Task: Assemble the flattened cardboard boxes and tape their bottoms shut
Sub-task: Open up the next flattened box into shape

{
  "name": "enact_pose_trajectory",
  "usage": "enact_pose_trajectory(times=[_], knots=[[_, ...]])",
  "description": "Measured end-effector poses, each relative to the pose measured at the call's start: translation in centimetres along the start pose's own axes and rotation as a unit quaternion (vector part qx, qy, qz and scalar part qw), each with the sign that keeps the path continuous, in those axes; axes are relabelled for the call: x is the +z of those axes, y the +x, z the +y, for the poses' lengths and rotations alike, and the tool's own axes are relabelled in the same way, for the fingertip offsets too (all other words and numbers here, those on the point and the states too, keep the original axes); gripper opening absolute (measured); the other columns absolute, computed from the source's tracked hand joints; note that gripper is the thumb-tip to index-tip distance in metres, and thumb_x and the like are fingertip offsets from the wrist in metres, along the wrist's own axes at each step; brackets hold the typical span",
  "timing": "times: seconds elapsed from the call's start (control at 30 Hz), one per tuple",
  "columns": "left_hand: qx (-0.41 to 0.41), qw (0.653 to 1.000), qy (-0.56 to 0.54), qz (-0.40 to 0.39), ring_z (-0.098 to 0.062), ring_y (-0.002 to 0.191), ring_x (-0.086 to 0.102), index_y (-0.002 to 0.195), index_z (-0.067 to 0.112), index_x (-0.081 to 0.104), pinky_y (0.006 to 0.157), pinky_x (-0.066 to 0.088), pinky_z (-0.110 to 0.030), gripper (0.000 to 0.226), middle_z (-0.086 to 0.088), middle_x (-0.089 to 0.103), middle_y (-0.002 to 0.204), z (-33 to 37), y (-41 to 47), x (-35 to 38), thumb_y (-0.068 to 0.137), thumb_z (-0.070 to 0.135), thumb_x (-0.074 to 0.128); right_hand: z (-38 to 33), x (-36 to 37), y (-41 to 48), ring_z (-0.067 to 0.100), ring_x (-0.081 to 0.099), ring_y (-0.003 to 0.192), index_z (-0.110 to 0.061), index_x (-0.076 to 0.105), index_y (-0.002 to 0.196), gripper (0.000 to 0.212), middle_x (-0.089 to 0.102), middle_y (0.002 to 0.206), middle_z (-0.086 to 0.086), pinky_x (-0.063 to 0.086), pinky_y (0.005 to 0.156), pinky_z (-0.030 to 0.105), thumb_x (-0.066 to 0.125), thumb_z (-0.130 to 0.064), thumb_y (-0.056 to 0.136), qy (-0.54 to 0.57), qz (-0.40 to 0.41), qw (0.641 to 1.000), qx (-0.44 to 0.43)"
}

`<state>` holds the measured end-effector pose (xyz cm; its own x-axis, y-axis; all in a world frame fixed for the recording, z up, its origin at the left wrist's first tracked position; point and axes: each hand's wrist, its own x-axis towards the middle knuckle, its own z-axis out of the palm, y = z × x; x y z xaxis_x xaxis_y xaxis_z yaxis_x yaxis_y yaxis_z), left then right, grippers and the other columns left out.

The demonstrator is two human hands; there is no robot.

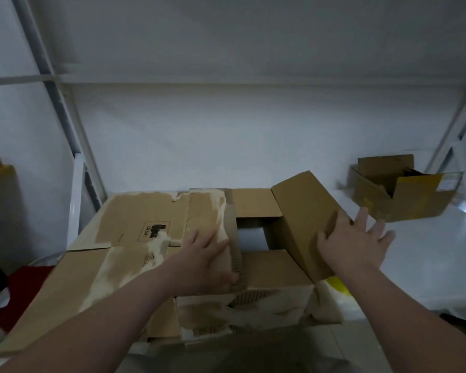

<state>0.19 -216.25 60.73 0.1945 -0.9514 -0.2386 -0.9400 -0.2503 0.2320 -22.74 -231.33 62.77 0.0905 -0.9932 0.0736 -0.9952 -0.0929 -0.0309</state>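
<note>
- Cardboard box [275, 270] sat near, centre, on table [428, 265], its bottom flaps apparently being closed.
- Right flap [304, 219] stood tilted, pushed by right hand [353, 238], splayed, gripping nothing.
- Left hand [207, 259] pressed left flap [207, 211] down, unclenched.
- Next: likely flatten both, then tape.

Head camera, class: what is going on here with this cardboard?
A person is folding the flaps of a cardboard box on a white table. The left hand presses the left flap down. The right hand, fingers spread, pushes the tilted right flap inward. A gap lies open between them; no tape shows.
</note>
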Motion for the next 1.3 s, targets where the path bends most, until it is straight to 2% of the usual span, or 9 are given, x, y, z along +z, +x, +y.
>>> enact_pose_trajectory(times=[0.07, 0.17, 0.27, 0.37, 0.47, 0.6, 0.77, 1.0, 1.3], knots=[[0.011, 0.999, 0.039, -0.022, -0.022, 0.143, -0.022, 0.152, 0.034, -0.002, 0.117, 0.007, -0.049, 0.121, 0.012, -0.019, 0.157, 0.0, -0.3, -0.2, 0.053, 0.09, 0.039, 0.6, -1.2, 0.6, 0.033, 0.049, 0.112, -0.018, 0.036, 0.136, 0.05, 0.05, 0.126, 0.012, 0.041, 0.095, 0.045, 0.039, -0.044, 0.093, 0.072, -0.001, 0.997, 0.005], [0.048, 0.997, 0.057, -0.007, -0.018, 0.143, -0.018, 0.152, 0.031, -0.002, 0.118, 0.007, -0.043, 0.12, 0.011, -0.017, 0.156, -0.3, -0.8, -0.5, 0.063, 0.075, 0.065, 0.3, -2.9, 0.5, 0.02, 0.045, 0.074, -0.014, 0.054, 0.115, 0.034, 0.048, 0.087, 0.002, 0.036, 0.062, 0.029, 0.04, -0.039, 0.096, 0.216, 0.067, 0.974, -0.006], [0.049, 0.999, 0.006, 0.014, -0.014, 0.144, -0.014, 0.152, 0.032, 0.009, 0.118, 0.004, -0.036, 0.113, 0.013, -0.01, 0.156, -0.6, -1.1, -0.4, 0.065, 0.062, 0.075, -0.6, -5.3, 0.2, 0.016, 0.046, 0.068, -0.013, 0.059, 0.09, 0.039, 0.053, 0.081, 0.002, 0.037, 0.062, 0.031, 0.035, -0.042, 0.098, 0.37, 0.032, 0.928, -0.022], [0.046, 0.997, -0.022, 0.058, -0.015, 0.144, -0.005, 0.15, 0.036, 0.02, 0.118, 0.007, -0.035, 0.107, 0.009, -0.002, 0.157, -0.6, -1.3, 0.0, 0.063, 0.061, 0.077, -2.1, -7.0, -1.6, 0.025, 0.062, 0.084, -0.013, 0.067, 0.094, 0.049, 0.069, 0.095, 0.005, 0.046, 0.084, 0.037, 0.031, -0.046, 0.099, 0.563, -0.161, 0.81, -0.026], [0.019, 0.997, -0.043, 0.066, -0.025, 0.145, -0.011, 0.146, 0.043, 0.024, 0.118, 0.007, -0.045, 0.107, 0.005, -0.015, 0.157, -0.7, -1.3, 0.4, 0.056, 0.07, 0.073, -3.3, -4.1, -2.4, 0.028, 0.056, 0.113, -0.016, 0.06, 0.124, 0.047, 0.06, 0.127, 0.005, 0.043, 0.098, 0.039, 0.044, -0.049, 0.095, 0.41, -0.231, 0.875, -0.111], [-0.015, 0.992, -0.107, 0.069, -0.032, 0.145, -0.014, 0.145, 0.042, 0.03, 0.119, 0.013, -0.048, 0.122, 0.0, -0.027, 0.155, -1.0, -1.5, 0.7, 0.036, 0.092, 0.051, -4.0, 1.0, -3.4, 0.028, 0.039, 0.132, -0.025, 0.017, 0.151, 0.104, 0.032, 0.152, 0.004, 0.037, 0.106, 0.039, 0.071, -0.06, 0.071, 0.342, -0.267, 0.895, -0.1], [-0.13, 0.916, -0.358, 0.122, -0.03, 0.128, 0.04, 0.151, 0.033, 0.015, 0.104, 0.042, -0.044, 0.097, -0.007, 0.024, 0.152, -1.0, -1.2, 0.8, 0.076, 0.041, 0.075, -4.1, 2.9, -3.7, 0.032, 0.044, 0.126, -0.027, -0.003, 0.152, 0.123, 0.034, 0.15, 0.006, 0.051, 0.09, 0.048, 0.081, -0.053, 0.065, 0.391, -0.263, 0.881, -0.044], [-0.119, 0.882, -0.434, 0.141, -0.021, 0.106, 0.046, 0.153, 0.026, 0.011, 0.082, 0.047, -0.031, 0.081, -0.006, 0.038, 0.143, 1.5, -0.2, -0.7, 0.09, 0.016, 0.062, -2.7, 2.3, -2.8, 0.023, 0.058, 0.096, -0.024, 0.045, 0.129, 0.085, 0.058, 0.113, 0.0, 0.059, 0.065, 0.042, 0.084, -0.051, 0.058, 0.432, -0.189, 0.881, -0.023], [-0.118, 0.893, -0.37, 0.228, -0.029, 0.104, 0.051, 0.142, 0.025, 0.035, 0.085, 0.051, -0.04, 0.062, -0.006, 0.047, 0.123, 3.7, -0.1, -6.0, 0.086, 0.015, 0.06, -3.2, -1.8, 0.8, 0.02, 0.062, 0.09, -0.031, 0.054, 0.109, 0.056, 0.063, 0.101, -0.006, 0.058, 0.065, 0.04, 0.083, -0.044, 0.063, 0.522, -0.174, 0.833, -0.063]])
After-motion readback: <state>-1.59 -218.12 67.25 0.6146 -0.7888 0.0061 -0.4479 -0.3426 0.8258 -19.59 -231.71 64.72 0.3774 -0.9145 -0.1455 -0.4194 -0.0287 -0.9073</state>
